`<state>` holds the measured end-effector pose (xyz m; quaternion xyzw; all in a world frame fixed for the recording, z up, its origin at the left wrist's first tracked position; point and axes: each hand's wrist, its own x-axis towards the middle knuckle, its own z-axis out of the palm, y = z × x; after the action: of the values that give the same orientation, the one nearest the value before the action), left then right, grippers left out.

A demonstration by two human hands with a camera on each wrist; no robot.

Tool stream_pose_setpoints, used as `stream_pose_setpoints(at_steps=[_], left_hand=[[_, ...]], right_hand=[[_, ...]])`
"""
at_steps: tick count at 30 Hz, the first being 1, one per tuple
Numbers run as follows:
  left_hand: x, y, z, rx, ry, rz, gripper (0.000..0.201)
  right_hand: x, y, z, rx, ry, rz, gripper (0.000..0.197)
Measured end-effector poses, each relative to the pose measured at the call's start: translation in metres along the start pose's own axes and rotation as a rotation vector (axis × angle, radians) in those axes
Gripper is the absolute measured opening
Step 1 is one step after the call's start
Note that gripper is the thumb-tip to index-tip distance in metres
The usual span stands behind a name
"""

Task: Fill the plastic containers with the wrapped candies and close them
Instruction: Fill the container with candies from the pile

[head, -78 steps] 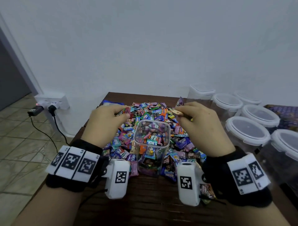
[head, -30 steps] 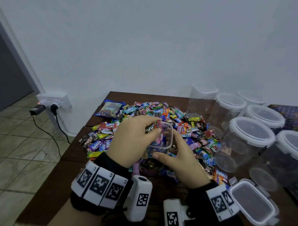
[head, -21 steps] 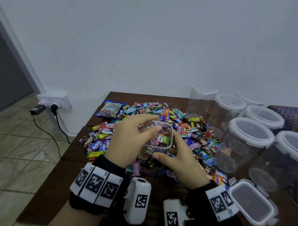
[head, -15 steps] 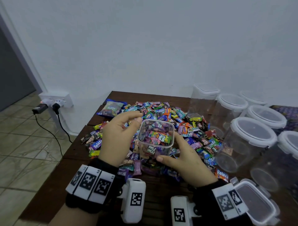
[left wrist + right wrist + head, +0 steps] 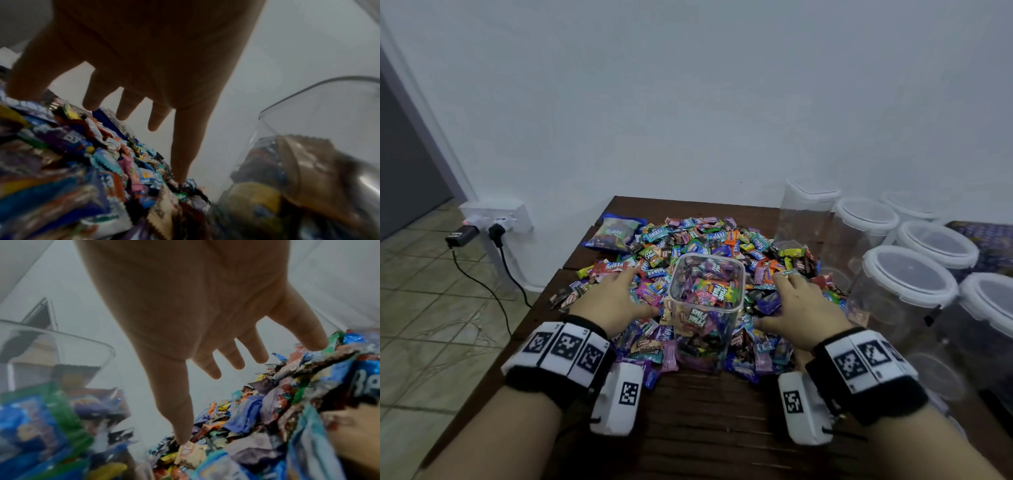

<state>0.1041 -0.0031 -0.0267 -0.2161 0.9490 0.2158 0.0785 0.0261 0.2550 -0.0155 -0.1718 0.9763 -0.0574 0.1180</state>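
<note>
A clear square container, open at the top and nearly full of wrapped candies, stands upright in the middle of a big pile of wrapped candies on the dark wooden table. My left hand lies spread on the pile left of the container, fingers straight, thumb pointing down into the wrappers. My right hand lies spread on the pile to the container's right, thumb down among the candies. Neither hand holds anything. The container's wall shows beside each hand.
Several clear containers with white lids stand at the table's right; a tall lidless one is behind the pile. A sealed candy bag lies at the pile's far left. A wall socket with plugs is left of the table.
Both hands have let go of the container and moved outward and down onto the candy pile, fingers spread. The container stays upright where it was.
</note>
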Motion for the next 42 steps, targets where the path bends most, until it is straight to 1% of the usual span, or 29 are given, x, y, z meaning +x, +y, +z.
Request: stream_pose_setpoints(at_steps=[3, 5, 7, 10, 11, 13, 15, 18, 21, 22, 24, 25, 26, 29, 35, 39, 42], left_hand=[[0.007, 0.000, 0.000, 0.086, -0.160, -0.057, 0.111], [0.009, 0.003, -0.002, 0.103, -0.244, -0.061, 0.116], [0.011, 0.008, -0.004, 0.140, -0.290, -0.030, 0.116], [0.010, 0.015, -0.002, 0.238, -0.312, 0.003, 0.109], [0.010, 0.017, -0.001, 0.272, -0.311, 0.014, 0.103], [0.010, 0.021, 0.001, 0.308, -0.316, 0.036, 0.084], [0.009, 0.024, 0.002, 0.331, -0.324, 0.049, 0.071], [0.008, 0.028, 0.001, 0.405, -0.285, 0.062, 0.048], [0.011, 0.028, 0.002, 0.453, -0.233, 0.071, 0.019], [0.012, 0.027, 0.003, 0.461, -0.204, 0.071, 0.015], [0.014, 0.026, 0.004, 0.469, -0.151, 0.067, 0.015], [0.014, 0.026, 0.003, 0.469, -0.133, 0.070, 0.011], [0.015, 0.025, 0.003, 0.458, -0.126, 0.075, 0.011], [0.017, 0.021, 0.002, 0.406, -0.101, 0.072, 0.022], [0.020, 0.015, 0.000, 0.295, 0.038, 0.070, 0.016], [0.017, 0.014, -0.003, 0.257, 0.106, 0.091, 0.019], [0.012, 0.015, -0.004, 0.207, 0.180, 0.124, 0.018]], right_hand=[[0.012, 0.004, 0.002, -0.040, -0.082, 0.040, 0.098], [0.019, 0.005, 0.004, -0.062, -0.142, 0.049, 0.108], [0.024, 0.005, 0.005, -0.082, -0.186, 0.039, 0.110], [0.029, 0.004, 0.004, -0.086, -0.216, 0.014, 0.103], [0.031, 0.003, 0.005, -0.095, -0.216, 0.008, 0.101], [0.033, 0.001, 0.006, -0.118, -0.201, -0.006, 0.096], [0.034, 0.001, 0.008, -0.147, -0.173, -0.031, 0.085], [0.033, 0.002, 0.012, -0.210, -0.125, -0.061, 0.064], [0.034, 0.002, 0.014, -0.226, -0.086, -0.071, 0.051], [0.034, 0.002, 0.014, -0.221, -0.068, -0.075, 0.047], [0.034, 0.002, 0.013, -0.207, -0.027, -0.081, 0.040], [0.034, 0.003, 0.012, -0.203, -0.011, -0.081, 0.036], [0.034, 0.003, 0.011, -0.204, -0.003, -0.081, 0.034], [0.034, 0.003, 0.008, -0.216, 0.006, -0.077, 0.030], [0.032, 0.005, 0.003, -0.167, 0.068, -0.078, 0.022], [0.027, 0.005, -0.004, -0.089, 0.110, -0.080, 0.023], [0.019, 0.001, -0.013, -0.008, 0.188, -0.092, 0.025]])
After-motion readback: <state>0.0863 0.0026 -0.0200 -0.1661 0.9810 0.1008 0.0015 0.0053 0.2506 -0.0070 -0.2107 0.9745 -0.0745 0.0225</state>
